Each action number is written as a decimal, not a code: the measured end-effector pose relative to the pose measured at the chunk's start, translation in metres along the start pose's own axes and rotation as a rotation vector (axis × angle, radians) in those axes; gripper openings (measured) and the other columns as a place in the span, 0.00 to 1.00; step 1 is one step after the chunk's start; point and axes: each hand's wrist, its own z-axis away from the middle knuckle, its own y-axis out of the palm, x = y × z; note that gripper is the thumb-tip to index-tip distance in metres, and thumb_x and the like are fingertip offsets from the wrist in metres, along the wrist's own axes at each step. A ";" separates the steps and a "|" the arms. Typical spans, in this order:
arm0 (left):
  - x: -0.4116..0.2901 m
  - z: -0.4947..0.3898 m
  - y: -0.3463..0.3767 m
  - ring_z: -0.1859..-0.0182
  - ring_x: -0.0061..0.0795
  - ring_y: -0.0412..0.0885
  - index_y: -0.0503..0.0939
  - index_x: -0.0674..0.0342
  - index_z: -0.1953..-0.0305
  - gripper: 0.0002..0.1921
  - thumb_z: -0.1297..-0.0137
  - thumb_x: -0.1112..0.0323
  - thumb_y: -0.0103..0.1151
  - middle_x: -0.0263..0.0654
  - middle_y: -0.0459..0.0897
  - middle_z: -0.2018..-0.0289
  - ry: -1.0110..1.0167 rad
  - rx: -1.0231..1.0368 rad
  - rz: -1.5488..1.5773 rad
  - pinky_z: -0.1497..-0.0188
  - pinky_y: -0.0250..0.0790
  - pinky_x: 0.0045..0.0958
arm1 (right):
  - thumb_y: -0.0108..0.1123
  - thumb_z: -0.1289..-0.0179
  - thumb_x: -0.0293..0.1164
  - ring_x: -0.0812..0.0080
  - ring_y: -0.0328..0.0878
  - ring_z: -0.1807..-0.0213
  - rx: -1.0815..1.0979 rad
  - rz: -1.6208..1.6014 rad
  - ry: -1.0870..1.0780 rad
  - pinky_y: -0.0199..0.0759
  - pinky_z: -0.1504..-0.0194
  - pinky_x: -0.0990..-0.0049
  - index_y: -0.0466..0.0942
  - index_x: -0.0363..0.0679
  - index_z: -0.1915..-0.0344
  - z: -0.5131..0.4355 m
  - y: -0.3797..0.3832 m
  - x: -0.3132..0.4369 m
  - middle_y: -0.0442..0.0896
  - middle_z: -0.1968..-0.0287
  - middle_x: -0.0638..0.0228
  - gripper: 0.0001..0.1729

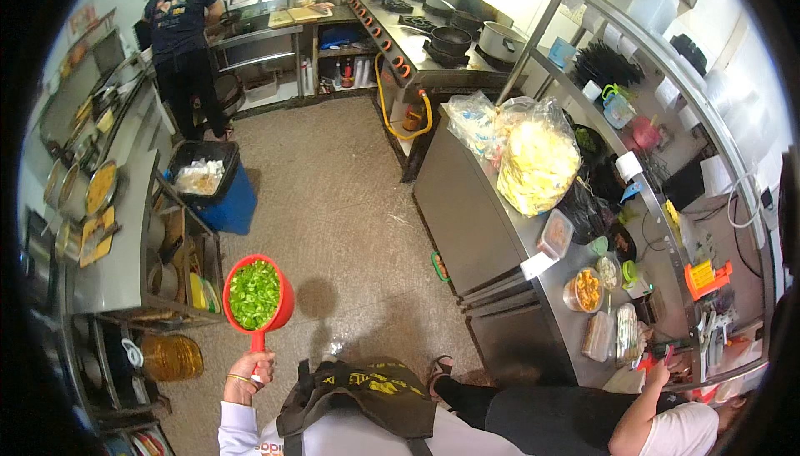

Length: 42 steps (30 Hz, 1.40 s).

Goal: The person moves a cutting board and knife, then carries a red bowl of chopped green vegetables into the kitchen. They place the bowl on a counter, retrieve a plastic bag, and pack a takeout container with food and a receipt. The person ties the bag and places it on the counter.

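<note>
My left hand (250, 374) grips the handle of a red plastic strainer or scoop (285, 301) and holds it out over the floor. Chopped green vegetable (254, 295), in thin slices, fills its round bowl almost to the rim. A yellow bangle circles my left wrist. My right hand is out of view. To the left of the bowl stands a steel work table (119, 268) with shelves beneath it. On the floor below, beside my hand, is a large bottle of amber oil (172, 357) with a white handle.
A blue waste bin (234, 211) stands ahead on the left. One co-worker (184, 37) is at the far sink; another (562, 418) works close by on my right. The right-hand steel counter (531, 281) bears a big bag of pale yellow food (539, 165). Beyond is a gas range (412, 37).
</note>
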 end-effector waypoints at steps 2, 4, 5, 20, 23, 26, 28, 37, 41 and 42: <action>-0.044 -0.020 0.019 0.88 0.11 0.58 0.69 0.54 0.68 0.09 0.42 0.76 0.59 0.22 0.64 0.85 -0.018 -0.006 -0.053 0.89 0.50 0.18 | 0.67 0.45 0.29 0.71 0.68 0.86 -0.014 -0.031 0.020 0.56 0.85 0.70 0.75 0.40 0.75 -0.006 0.028 0.025 0.74 0.83 0.64 0.09; -0.088 -0.043 0.025 0.88 0.12 0.58 0.69 0.54 0.68 0.09 0.42 0.77 0.59 0.22 0.63 0.85 -0.013 0.011 -0.086 0.89 0.51 0.20 | 0.67 0.46 0.29 0.71 0.67 0.86 -0.014 -0.044 0.038 0.56 0.86 0.70 0.75 0.40 0.75 -0.016 0.058 0.054 0.74 0.83 0.64 0.09; -0.109 -0.056 0.026 0.88 0.12 0.58 0.69 0.54 0.68 0.09 0.42 0.77 0.59 0.22 0.63 0.85 -0.008 0.034 -0.092 0.88 0.51 0.20 | 0.67 0.46 0.29 0.71 0.67 0.86 -0.011 -0.048 0.047 0.56 0.86 0.70 0.75 0.40 0.75 -0.022 0.074 0.068 0.73 0.83 0.64 0.09; -0.389 -0.235 0.070 0.90 0.17 0.58 0.70 0.50 0.67 0.10 0.43 0.74 0.60 0.23 0.62 0.87 -0.056 -0.330 -0.270 0.92 0.51 0.21 | 0.63 0.50 0.39 0.58 0.80 0.77 0.021 0.956 -0.431 0.72 0.75 0.62 0.77 0.36 0.67 -0.153 0.346 0.545 0.80 0.76 0.52 0.18; -0.438 -0.252 0.097 0.90 0.17 0.58 0.70 0.51 0.66 0.10 0.43 0.75 0.59 0.24 0.62 0.86 -0.031 -0.310 -0.236 0.91 0.52 0.22 | 0.63 0.50 0.40 0.58 0.80 0.77 0.067 0.675 -0.710 0.72 0.74 0.62 0.77 0.37 0.62 -0.155 0.379 0.625 0.80 0.76 0.54 0.19; -0.483 -0.289 0.104 0.90 0.17 0.58 0.70 0.52 0.66 0.09 0.41 0.75 0.59 0.24 0.62 0.86 0.003 -0.240 -0.177 0.90 0.52 0.22 | 0.65 0.51 0.44 0.57 0.81 0.63 -0.287 1.025 -0.864 0.73 0.62 0.61 0.75 0.39 0.59 -0.148 0.405 0.695 0.81 0.68 0.52 0.24; -0.512 -0.321 0.095 0.89 0.17 0.58 0.69 0.53 0.67 0.09 0.40 0.75 0.59 0.23 0.62 0.86 0.027 -0.155 -0.126 0.89 0.51 0.21 | 0.66 0.52 0.41 0.53 0.80 0.60 -0.330 1.029 -0.826 0.73 0.59 0.59 0.74 0.39 0.61 -0.132 0.441 0.741 0.81 0.65 0.50 0.22; -0.681 -0.404 0.149 0.89 0.13 0.57 0.66 0.54 0.69 0.10 0.39 0.75 0.58 0.21 0.61 0.86 -0.018 -0.070 -0.101 0.87 0.45 0.20 | 0.67 0.56 0.32 0.51 0.81 0.66 -0.176 0.871 -0.857 0.74 0.63 0.60 0.71 0.35 0.62 -0.139 0.535 0.879 0.81 0.69 0.50 0.22; -0.732 -0.435 0.157 0.88 0.13 0.59 0.67 0.55 0.69 0.09 0.39 0.75 0.58 0.22 0.62 0.86 -0.016 -0.071 -0.046 0.87 0.47 0.20 | 0.67 0.57 0.30 0.51 0.82 0.66 -0.108 0.850 -0.747 0.75 0.63 0.60 0.74 0.34 0.65 -0.132 0.582 0.967 0.82 0.69 0.49 0.18; -0.743 -0.444 0.157 0.88 0.13 0.59 0.67 0.55 0.69 0.09 0.39 0.75 0.58 0.22 0.62 0.86 -0.001 -0.074 -0.031 0.87 0.48 0.20 | 0.67 0.57 0.30 0.51 0.82 0.66 -0.116 0.916 -0.880 0.75 0.62 0.60 0.74 0.34 0.65 -0.151 0.589 0.988 0.82 0.68 0.49 0.18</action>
